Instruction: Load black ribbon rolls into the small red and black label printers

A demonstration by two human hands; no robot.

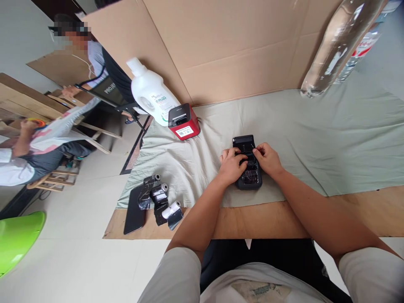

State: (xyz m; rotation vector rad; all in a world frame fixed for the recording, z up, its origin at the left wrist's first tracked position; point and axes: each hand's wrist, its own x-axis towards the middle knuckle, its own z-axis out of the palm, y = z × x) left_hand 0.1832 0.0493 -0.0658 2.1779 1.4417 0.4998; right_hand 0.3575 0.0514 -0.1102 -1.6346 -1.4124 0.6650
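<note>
A black portable receipt printer [249,182] lies on the cloth in front of me, its cover swung up at the far end and its compartment exposed. My left hand [232,165] is curled over its left side, with fingertips reaching into the compartment. At the right edge, my right hand [267,159] grips the printer near the hinge of the cover, thumb and fingers close together. Dark, shiny material shows in the near part of the printer. What lies under my left fingertips is hidden.
Left on the table are several small paper rolls [172,209] with black wrapping, a dark phone-like slab [134,209], a red-and-black box-shaped printer [184,122] and a white jug [154,94]. Bottles [331,50] stand back right by a cardboard wall [240,46]. Other people [97,59] sit far left.
</note>
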